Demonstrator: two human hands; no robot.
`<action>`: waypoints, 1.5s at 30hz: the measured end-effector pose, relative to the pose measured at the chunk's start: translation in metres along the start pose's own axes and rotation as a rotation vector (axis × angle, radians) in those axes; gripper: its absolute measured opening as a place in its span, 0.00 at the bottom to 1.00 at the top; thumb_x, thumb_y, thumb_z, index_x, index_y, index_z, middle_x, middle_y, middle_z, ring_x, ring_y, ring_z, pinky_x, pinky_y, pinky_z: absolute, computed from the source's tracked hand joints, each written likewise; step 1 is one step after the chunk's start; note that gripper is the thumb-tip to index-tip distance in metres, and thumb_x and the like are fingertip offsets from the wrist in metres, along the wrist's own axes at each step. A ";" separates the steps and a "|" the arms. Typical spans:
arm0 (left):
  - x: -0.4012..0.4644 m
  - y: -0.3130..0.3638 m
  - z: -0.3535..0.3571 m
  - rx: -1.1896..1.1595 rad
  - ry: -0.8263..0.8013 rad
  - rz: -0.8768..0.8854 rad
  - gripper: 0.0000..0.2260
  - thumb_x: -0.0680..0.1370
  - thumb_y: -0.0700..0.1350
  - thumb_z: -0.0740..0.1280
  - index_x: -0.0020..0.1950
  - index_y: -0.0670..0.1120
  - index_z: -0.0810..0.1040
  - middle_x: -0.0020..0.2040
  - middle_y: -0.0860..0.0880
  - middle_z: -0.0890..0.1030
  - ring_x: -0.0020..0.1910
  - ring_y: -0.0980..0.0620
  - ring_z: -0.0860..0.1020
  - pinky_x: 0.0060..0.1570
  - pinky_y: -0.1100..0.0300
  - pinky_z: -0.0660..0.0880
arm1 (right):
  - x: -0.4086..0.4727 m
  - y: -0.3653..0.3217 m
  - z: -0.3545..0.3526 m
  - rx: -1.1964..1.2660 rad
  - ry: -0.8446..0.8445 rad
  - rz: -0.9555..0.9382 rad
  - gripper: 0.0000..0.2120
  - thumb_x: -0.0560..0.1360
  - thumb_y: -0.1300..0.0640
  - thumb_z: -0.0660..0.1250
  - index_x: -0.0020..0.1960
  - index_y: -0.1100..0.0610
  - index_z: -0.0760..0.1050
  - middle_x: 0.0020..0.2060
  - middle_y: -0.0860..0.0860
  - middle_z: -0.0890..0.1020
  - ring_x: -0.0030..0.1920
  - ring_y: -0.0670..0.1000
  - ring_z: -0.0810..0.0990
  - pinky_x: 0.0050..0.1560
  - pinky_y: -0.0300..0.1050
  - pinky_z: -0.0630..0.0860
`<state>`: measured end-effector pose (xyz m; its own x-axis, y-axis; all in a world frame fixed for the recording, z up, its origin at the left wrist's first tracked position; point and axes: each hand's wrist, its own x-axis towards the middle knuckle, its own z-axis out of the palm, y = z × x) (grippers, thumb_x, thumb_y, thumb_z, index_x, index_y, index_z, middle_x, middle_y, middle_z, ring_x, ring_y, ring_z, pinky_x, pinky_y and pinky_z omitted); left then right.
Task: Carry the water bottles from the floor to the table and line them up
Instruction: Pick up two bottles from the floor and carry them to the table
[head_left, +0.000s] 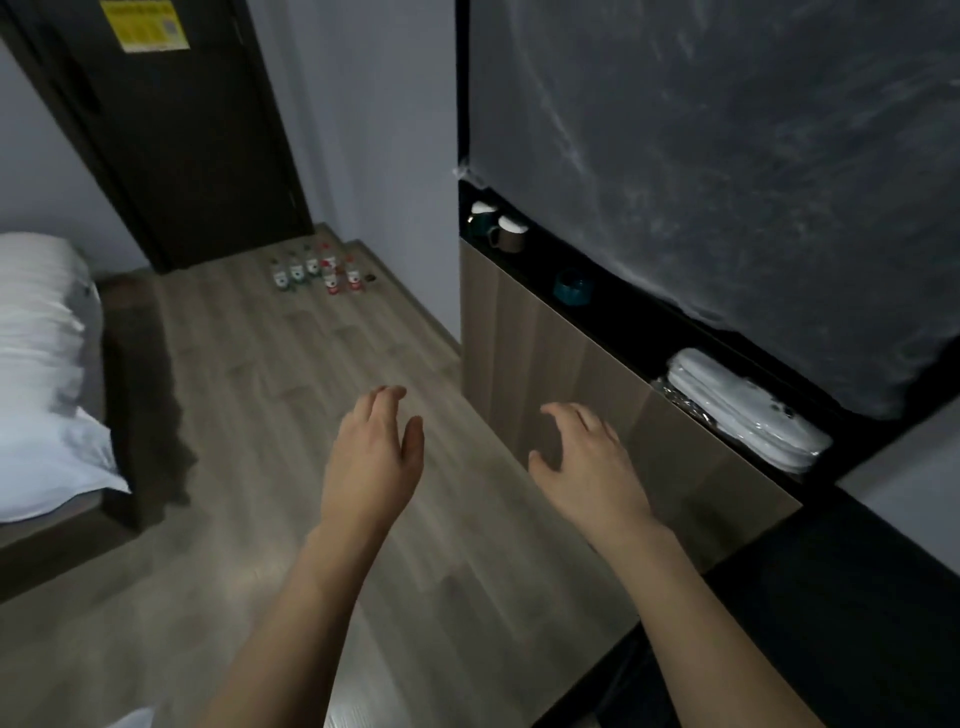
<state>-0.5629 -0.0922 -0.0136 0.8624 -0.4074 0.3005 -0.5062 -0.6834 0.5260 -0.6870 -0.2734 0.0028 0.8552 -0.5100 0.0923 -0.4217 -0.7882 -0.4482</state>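
Observation:
Several small water bottles (318, 273) with red or green caps stand in a cluster on the wooden floor, far ahead by the dark door. My left hand (375, 457) is held out in front of me over the floor, fingers relaxed and holding nothing. My right hand (587, 462) is stretched out beside it, fingers spread and loosely curved, empty, in front of the wooden cabinet. Both hands are far from the bottles. No table top is in view.
A wooden cabinet (545, 353) juts out on the right, with mugs (501, 228), a teal bowl (573, 287) and wrapped white slippers (743, 410) in its dark niche. A bed with white linen (41, 364) stands at left. A dark door (171, 130) closes the far end.

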 end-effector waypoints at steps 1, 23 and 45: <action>0.009 -0.007 0.000 -0.004 0.001 -0.006 0.17 0.81 0.46 0.64 0.69 0.42 0.73 0.66 0.43 0.75 0.65 0.43 0.74 0.63 0.52 0.70 | 0.011 -0.005 0.004 0.000 -0.007 -0.004 0.26 0.73 0.52 0.67 0.70 0.53 0.68 0.67 0.50 0.72 0.66 0.54 0.70 0.66 0.51 0.68; 0.337 -0.116 0.037 0.095 0.014 -0.060 0.18 0.82 0.48 0.62 0.70 0.44 0.71 0.68 0.46 0.74 0.63 0.45 0.74 0.60 0.52 0.72 | 0.360 -0.086 0.080 0.112 -0.017 -0.075 0.25 0.75 0.53 0.66 0.71 0.53 0.67 0.68 0.51 0.71 0.67 0.53 0.68 0.67 0.47 0.64; 0.647 -0.339 0.006 0.078 0.089 -0.085 0.18 0.81 0.49 0.63 0.70 0.46 0.71 0.65 0.49 0.75 0.58 0.48 0.77 0.56 0.56 0.72 | 0.674 -0.283 0.202 0.057 -0.028 -0.161 0.25 0.74 0.53 0.66 0.71 0.54 0.68 0.67 0.52 0.72 0.66 0.54 0.69 0.67 0.45 0.63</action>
<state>0.1665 -0.1275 -0.0023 0.8979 -0.2925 0.3288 -0.4271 -0.7595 0.4906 0.0700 -0.3241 0.0122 0.9188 -0.3680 0.1426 -0.2612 -0.8379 -0.4793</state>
